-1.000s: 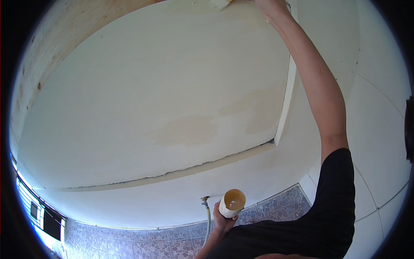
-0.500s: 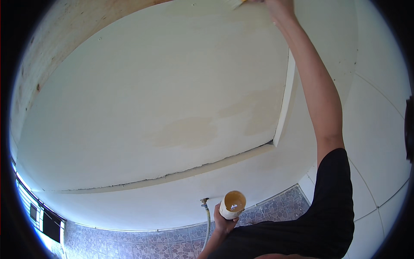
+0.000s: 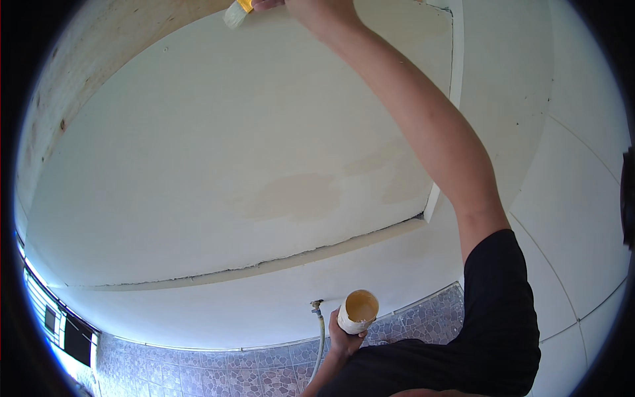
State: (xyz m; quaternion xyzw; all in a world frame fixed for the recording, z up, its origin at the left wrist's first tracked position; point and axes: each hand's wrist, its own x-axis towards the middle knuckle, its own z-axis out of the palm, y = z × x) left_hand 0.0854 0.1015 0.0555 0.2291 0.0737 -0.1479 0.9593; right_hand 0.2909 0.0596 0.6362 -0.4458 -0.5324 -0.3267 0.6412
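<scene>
My right hand (image 3: 317,14) is raised at the top edge of the view, closed on a paintbrush (image 3: 237,13) with a yellow ferrule and pale bristles. The bristles meet or nearly meet the pale wall panel (image 3: 218,132) near its upper border; contact is hard to judge. Darker, damp-looking patches (image 3: 297,195) mark the panel's lower right. Down low, my left hand (image 3: 345,339) is wrapped round a white cup-like container (image 3: 356,319), whose inside is tan and holds paint-like liquid.
A tap (image 3: 317,306) with a hose (image 3: 321,341) sits on the lower wall beside my left hand. Below the panel runs a ledge with a ragged dark gap (image 3: 254,266). Patterned tiles (image 3: 218,377) cover the floor. Bare wood (image 3: 73,86) curves along the upper left.
My right hand has swept the paintbrush leftward along the top of the panel, the arm now slanting across it. The left hand still holds the container in nearly the same place.
</scene>
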